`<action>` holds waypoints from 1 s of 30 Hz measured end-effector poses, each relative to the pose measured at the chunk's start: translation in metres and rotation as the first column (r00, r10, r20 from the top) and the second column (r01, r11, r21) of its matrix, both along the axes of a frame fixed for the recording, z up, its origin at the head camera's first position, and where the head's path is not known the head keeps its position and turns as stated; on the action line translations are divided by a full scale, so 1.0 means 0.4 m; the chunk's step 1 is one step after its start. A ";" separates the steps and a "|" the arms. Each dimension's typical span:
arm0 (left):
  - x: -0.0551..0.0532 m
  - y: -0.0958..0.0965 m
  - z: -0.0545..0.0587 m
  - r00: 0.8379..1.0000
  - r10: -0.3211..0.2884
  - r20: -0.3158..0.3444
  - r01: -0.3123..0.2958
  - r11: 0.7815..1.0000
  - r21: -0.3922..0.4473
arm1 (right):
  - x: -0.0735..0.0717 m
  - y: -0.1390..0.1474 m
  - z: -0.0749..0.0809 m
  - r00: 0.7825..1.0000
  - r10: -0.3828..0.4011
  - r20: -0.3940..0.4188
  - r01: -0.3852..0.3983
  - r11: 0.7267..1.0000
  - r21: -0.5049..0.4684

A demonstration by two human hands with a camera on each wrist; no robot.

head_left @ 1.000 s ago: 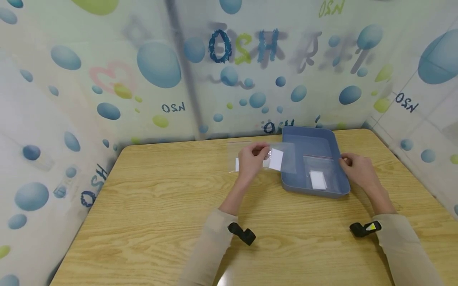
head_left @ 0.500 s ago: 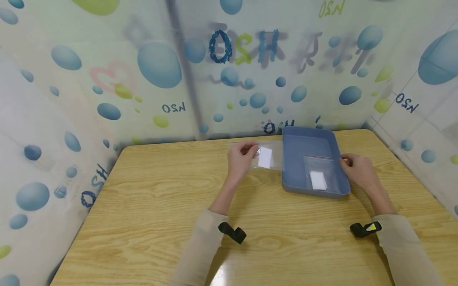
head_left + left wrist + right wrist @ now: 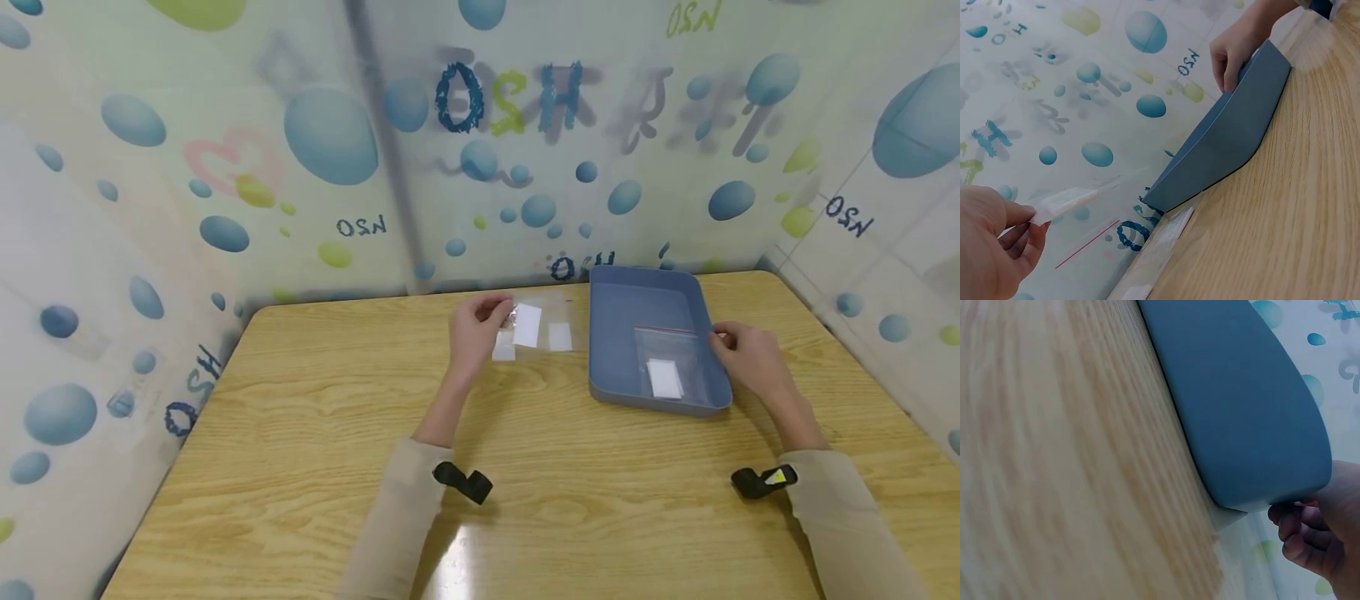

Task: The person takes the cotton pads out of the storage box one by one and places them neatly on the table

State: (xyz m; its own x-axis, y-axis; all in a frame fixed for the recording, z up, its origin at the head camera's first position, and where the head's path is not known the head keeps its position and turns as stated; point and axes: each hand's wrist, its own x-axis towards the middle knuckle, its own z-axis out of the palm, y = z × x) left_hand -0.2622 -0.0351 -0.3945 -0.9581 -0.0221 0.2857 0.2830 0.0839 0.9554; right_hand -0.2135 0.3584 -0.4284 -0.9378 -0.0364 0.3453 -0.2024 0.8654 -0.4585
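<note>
My left hand (image 3: 474, 335) pinches a clear plastic zip bag (image 3: 1079, 197) between thumb and fingertips, raised above the table just left of a blue tray (image 3: 637, 304). A white card (image 3: 528, 325) shows in the held bag. Below it, another clear bag (image 3: 1169, 234) lies flat on the table beside the tray, with white pieces (image 3: 560, 337) in it. My right hand (image 3: 750, 354) grips the tray's right rim, thumb and fingers on the wall. Inside the tray, towards its front right, rests a zip bag (image 3: 686, 354) with a white card in it.
The wooden table (image 3: 337, 417) extends to the left and in front of the tray. Behind it and on both sides stand walls (image 3: 315, 233) covered with blue and green dots and letters. The tray's back edge is close to the rear wall.
My left hand has moved left with the held bag, away from over the tray's left edge. The bag lying on the table now shows more. My right hand stays on the tray rim.
</note>
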 end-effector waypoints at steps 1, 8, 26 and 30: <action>-0.001 -0.006 0.000 1.000 0.006 0.001 -0.006 1.000 0.000 | 0.000 0.000 0.000 1.000 0.001 0.001 -0.001 1.000 0.000; -0.012 -0.049 -0.006 0.999 0.037 -0.002 -0.037 0.999 -0.008 | 0.000 0.000 -0.002 1.000 -0.008 0.013 0.009 1.000 -0.008; -0.020 -0.139 0.002 0.996 0.092 0.015 -0.092 0.995 0.029 | 0.006 -0.004 0.003 1.000 0.001 0.014 0.000 1.000 -0.008; -0.025 -0.158 -0.002 0.995 0.100 0.015 -0.101 0.995 0.021 | 0.005 -0.005 0.004 1.000 -0.002 0.023 0.002 1.000 -0.011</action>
